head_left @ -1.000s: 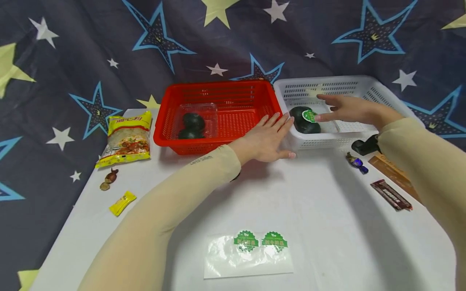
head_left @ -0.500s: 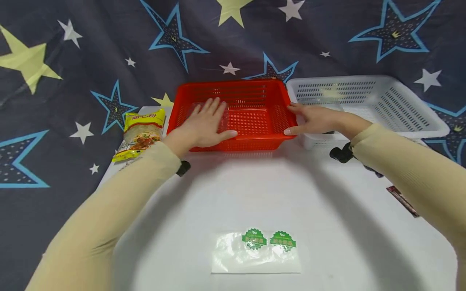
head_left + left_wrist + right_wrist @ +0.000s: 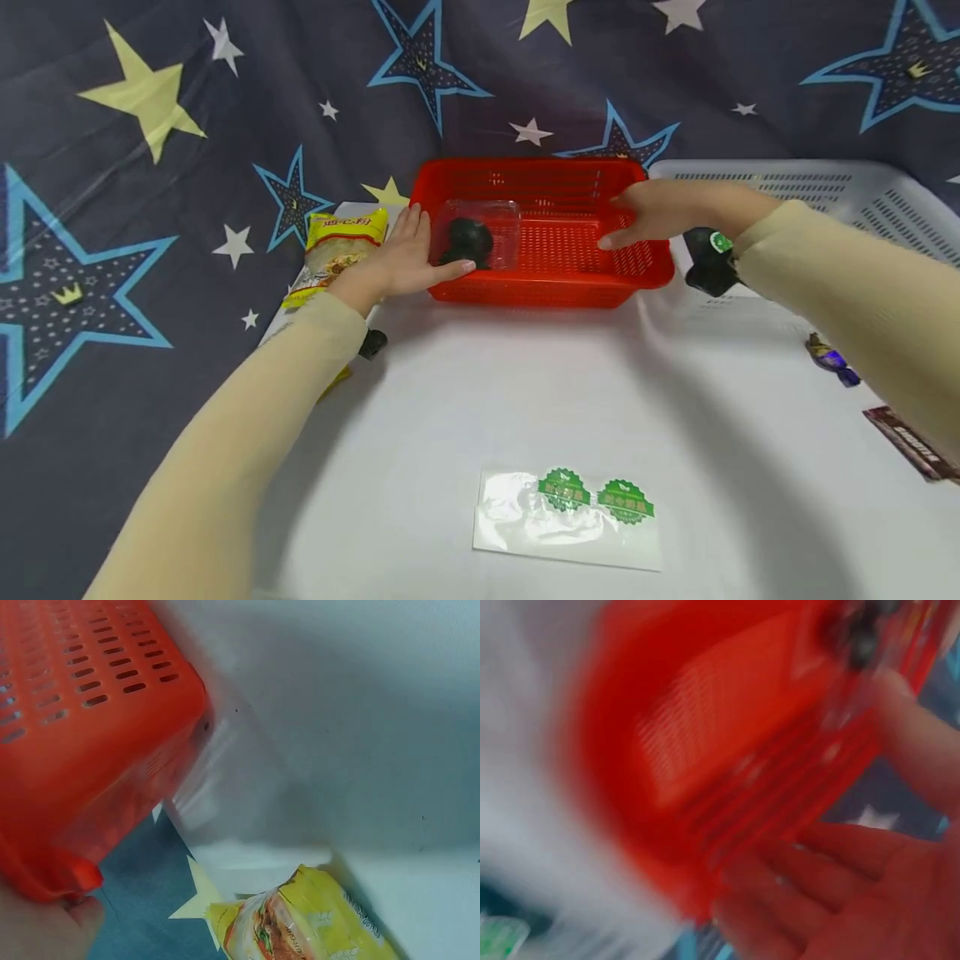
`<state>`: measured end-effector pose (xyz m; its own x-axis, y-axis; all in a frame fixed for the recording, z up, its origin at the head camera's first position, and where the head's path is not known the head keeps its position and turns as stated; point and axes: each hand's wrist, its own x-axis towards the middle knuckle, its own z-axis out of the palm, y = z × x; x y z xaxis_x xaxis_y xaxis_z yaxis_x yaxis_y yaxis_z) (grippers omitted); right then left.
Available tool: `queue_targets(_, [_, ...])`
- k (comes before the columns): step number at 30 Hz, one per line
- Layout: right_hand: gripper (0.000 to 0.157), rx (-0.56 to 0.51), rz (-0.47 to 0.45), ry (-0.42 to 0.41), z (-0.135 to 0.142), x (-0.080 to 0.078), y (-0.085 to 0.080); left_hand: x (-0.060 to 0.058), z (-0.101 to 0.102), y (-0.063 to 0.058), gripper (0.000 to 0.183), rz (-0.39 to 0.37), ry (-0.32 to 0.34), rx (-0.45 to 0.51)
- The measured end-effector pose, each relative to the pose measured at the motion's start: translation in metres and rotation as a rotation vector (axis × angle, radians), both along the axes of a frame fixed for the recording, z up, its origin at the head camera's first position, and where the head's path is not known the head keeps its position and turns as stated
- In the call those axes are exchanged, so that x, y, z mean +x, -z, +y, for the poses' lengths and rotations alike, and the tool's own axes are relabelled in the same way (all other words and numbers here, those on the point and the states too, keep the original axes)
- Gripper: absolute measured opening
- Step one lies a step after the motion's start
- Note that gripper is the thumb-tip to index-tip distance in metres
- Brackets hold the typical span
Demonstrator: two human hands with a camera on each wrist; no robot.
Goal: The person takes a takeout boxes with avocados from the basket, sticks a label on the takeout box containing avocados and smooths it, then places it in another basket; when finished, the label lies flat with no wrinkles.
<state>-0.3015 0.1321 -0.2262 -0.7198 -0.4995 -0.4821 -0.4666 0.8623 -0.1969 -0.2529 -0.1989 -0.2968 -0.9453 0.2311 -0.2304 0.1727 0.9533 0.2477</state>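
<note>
A red plastic basket [image 3: 525,293] stands between my hands. My left hand [image 3: 401,258] rests along its left rim, fingers straight and thumb over the front edge; the left wrist view shows a fingertip at the rim. My right hand [image 3: 660,208] is over the basket's right end, thumb spread from the fingers; in the right wrist view its palm [image 3: 855,900] shows with nothing in it. Inside the basket, at the left, a clear plastic box [image 3: 506,217] holds dark green round fruits [image 3: 471,237].
At the right, a white basket [image 3: 757,171] holds a dark fruit with a green sticker [image 3: 722,242], partly hidden by my right arm. A yellow food bag [image 3: 341,250] lies at left. Candies [image 3: 828,360] and a brown bar [image 3: 911,442] lie at right, a sticker sheet [image 3: 562,533] in front.
My right hand has left the fruit in the white basket and come over the red basket's right end. My left hand has moved from between the baskets to the red basket's left rim.
</note>
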Motion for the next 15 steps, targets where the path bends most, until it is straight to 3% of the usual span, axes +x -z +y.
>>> queue_targets(2, [0.101, -0.007, -0.037, 0.003, -0.030, -0.003, 0.000, 0.000, 0.000, 0.000, 0.121, 0.006, -0.012, 0.002])
queue_targets(5, [0.104, -0.089, -0.188, 0.060, -0.071, -0.007, 0.007, -0.001, -0.001, 0.001, 0.121, 0.014, -0.025, 0.001])
queue_targets(9, [0.090, -0.282, -0.461, 0.232, -0.106, -0.014, 0.017, -0.002, -0.001, 0.003, 0.121, 0.024, -0.031, 0.005])
queue_targets(11, [0.080, -0.364, -0.556, 0.332, -0.114, -0.018, 0.021, -0.002, -0.001, 0.004, 0.121, 0.029, -0.028, 0.005])
queue_targets(13, [0.074, -0.412, -0.585, 0.419, -0.118, -0.020, 0.022, -0.002, 0.000, 0.005, 0.121, 0.041, -0.024, 0.009])
queue_targets(15, [0.079, -0.468, -0.581, 0.514, -0.121, -0.021, 0.023, -0.001, -0.001, 0.005, 0.121, 0.048, -0.025, 0.008])
